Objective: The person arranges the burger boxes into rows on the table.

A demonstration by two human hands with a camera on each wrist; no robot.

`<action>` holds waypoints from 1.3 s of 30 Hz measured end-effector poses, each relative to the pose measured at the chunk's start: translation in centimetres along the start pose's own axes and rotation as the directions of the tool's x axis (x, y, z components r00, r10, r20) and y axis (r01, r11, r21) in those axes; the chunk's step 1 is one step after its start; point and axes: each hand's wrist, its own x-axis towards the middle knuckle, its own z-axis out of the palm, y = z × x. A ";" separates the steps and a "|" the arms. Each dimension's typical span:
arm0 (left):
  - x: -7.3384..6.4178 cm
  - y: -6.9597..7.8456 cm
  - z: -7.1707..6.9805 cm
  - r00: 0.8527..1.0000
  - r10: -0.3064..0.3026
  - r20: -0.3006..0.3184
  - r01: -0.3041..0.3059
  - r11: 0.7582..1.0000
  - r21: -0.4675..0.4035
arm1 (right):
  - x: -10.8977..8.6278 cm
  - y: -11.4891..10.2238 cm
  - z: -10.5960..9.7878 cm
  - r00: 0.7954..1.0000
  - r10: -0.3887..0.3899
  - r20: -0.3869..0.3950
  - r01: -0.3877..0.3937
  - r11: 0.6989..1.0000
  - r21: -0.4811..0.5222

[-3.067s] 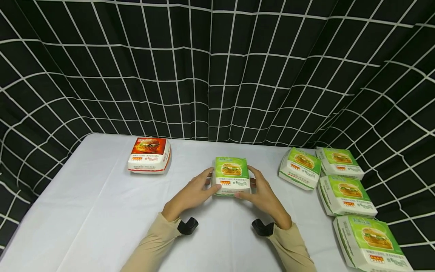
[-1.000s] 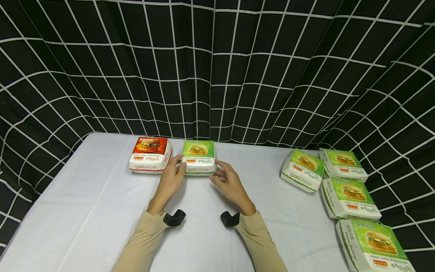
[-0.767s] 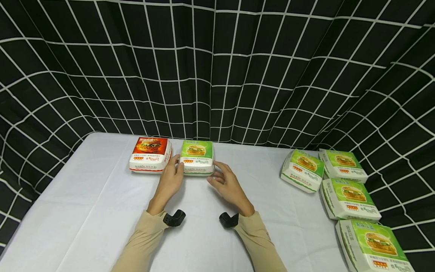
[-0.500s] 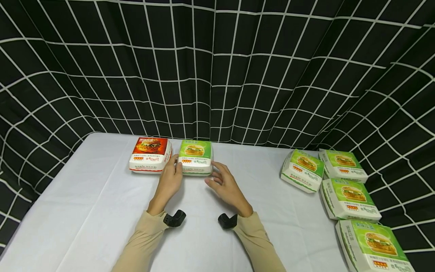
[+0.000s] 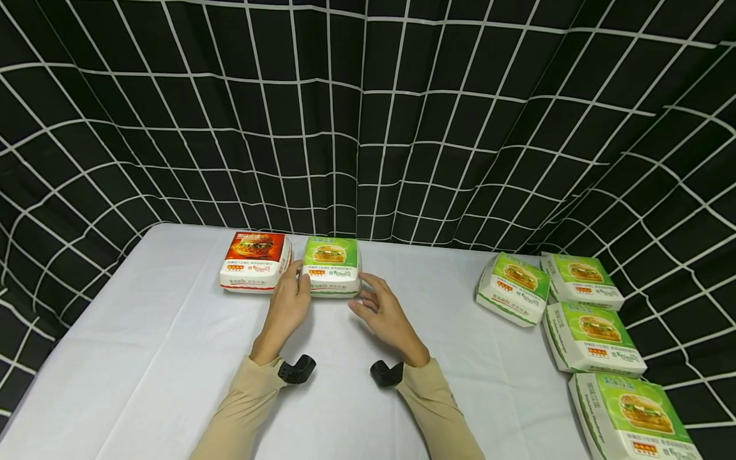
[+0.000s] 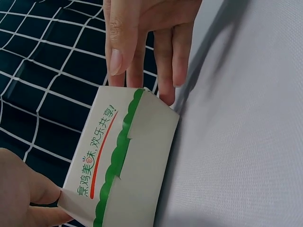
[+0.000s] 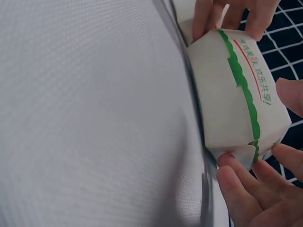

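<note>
A green-and-white burger box point(image 5: 329, 266) sits near the back of the table, just right of a red-and-white burger box point(image 5: 255, 262). My left hand point(image 5: 286, 303) has its fingers in the gap between both boxes, with the thumb at the green box's left front corner. On the opposite side, my right hand point(image 5: 386, 314) touches the box's right end with fairly straight fingertips point(image 7: 227, 160). Its thumb stands in front, off the box. The left wrist view shows the box's front face point(image 6: 118, 156) with a green scalloped edge.
At the right side lie several more green burger boxes: one turned askew point(image 5: 513, 289), and a column of others point(image 5: 595, 337) down the right edge. A black curtain with white grid lines point(image 5: 368, 128) hangs behind the white-covered table point(image 5: 345, 409).
Both hands have moved the green burger box from mid-table back and left, beside the red one. In the last second it shifted slightly further left, and my right thumb came away from it.
</note>
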 end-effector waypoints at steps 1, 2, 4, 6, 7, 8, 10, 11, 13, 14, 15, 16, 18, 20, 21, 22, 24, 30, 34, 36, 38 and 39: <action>0.0 0.0 0.0 1.000 -0.001 0.001 0.001 1.000 0.001 | 0.0 0.0 0.0 1.000 0.006 0.001 -0.006 1.000 0.003; 0.0 0.1 0.0 1.000 -0.002 0.001 0.002 1.000 0.002 | 0.0 0.0 0.0 1.000 0.011 0.000 -0.011 1.000 0.003; -0.1 0.1 0.0 1.000 -0.001 0.002 0.001 1.000 0.005 | 0.0 0.1 0.0 1.000 0.014 -0.001 -0.014 1.000 0.005; -0.1 0.1 0.0 1.000 0.004 0.001 -0.004 1.000 0.005 | 0.0 0.1 0.0 1.000 0.019 -0.001 -0.019 1.000 0.009; -0.1 0.1 0.0 1.000 0.008 -0.002 -0.007 1.000 0.005 | 0.0 0.1 0.0 1.000 0.018 -0.001 -0.018 1.000 0.010; -0.1 0.1 0.0 1.000 0.011 -0.006 -0.011 1.000 0.006 | 0.0 0.1 0.0 1.000 0.017 -0.002 -0.017 1.000 0.010; 0.0 0.1 0.0 1.000 0.020 -0.014 -0.020 1.000 0.011 | 0.0 0.2 0.1 1.000 0.014 0.000 -0.014 1.000 0.012; -0.1 0.1 0.0 1.000 0.022 -0.018 -0.022 1.000 0.017 | 0.0 0.2 0.0 1.000 0.013 0.000 -0.013 1.000 0.013; -0.1 0.2 0.0 0.999 0.027 -0.025 -0.026 0.999 0.028 | 0.0 0.1 0.0 1.000 0.012 -0.004 -0.012 1.000 0.012; -0.1 0.2 0.0 0.999 0.030 -0.027 -0.029 0.999 0.036 | 0.0 0.1 -0.1 1.000 0.012 -0.007 -0.012 1.000 0.009; -0.2 0.3 0.0 0.999 0.030 -0.030 -0.029 0.999 0.041 | 0.0 0.0 -0.2 1.000 0.013 -0.011 -0.013 1.000 0.006; -0.3 0.4 0.0 0.999 0.032 -0.033 -0.031 0.999 0.044 | 0.0 0.0 -0.3 1.000 0.015 -0.016 -0.015 1.000 0.002; -0.4 0.6 -0.1 0.998 0.038 -0.044 -0.036 0.998 0.049 | -0.1 -0.2 -0.6 1.000 0.018 -0.023 -0.018 1.000 -0.010; -0.5 0.9 -0.2 0.997 0.048 -0.056 -0.045 0.998 0.051 | -0.1 -0.5 -0.9 0.999 0.020 -0.026 -0.021 1.000 -0.022; -0.6 1.0 -0.2 0.997 0.052 -0.061 -0.050 0.998 0.049 | -0.1 -0.6 -1.1 0.999 0.022 -0.026 -0.023 0.999 -0.028; -0.6 1.1 -0.3 0.996 0.059 -0.066 -0.056 0.997 0.049 | -0.2 -0.6 -1.4 1.000 0.019 -0.025 -0.020 0.999 -0.035; -0.7 1.3 -0.4 0.995 0.071 -0.073 -0.068 0.997 0.045 | -0.2 -0.8 -1.8 1.000 0.012 -0.022 -0.013 0.999 -0.050; -1.2 2.4 -0.3 0.993 0.094 -0.075 -0.093 0.995 0.027 | -0.6 -1.5 -3.7 0.999 -0.005 -0.033 0.002 0.996 -0.094; -1.6 3.2 0.1 0.986 0.146 -0.082 -0.146 0.989 0.002 | -1.1 -1.7 -5.3 0.998 -0.026 -0.058 0.021 0.995 -0.097; -1.9 3.5 0.4 0.982 0.172 -0.077 -0.174 0.985 -0.015 | -1.3 -1.5 -6.2 0.996 -0.034 -0.079 0.026 0.995 -0.100; -2.1 3.7 0.8 0.979 0.195 -0.067 -0.197 0.980 -0.027 | -1.6 -1.3 -7.1 0.994 -0.039 -0.100 0.029 0.994 -0.105; -2.2 3.9 1.0 0.977 0.203 -0.063 -0.205 0.978 -0.033 | -1.7 -1.3 -7.5 0.993 -0.040 -0.110 0.028 0.994 -0.110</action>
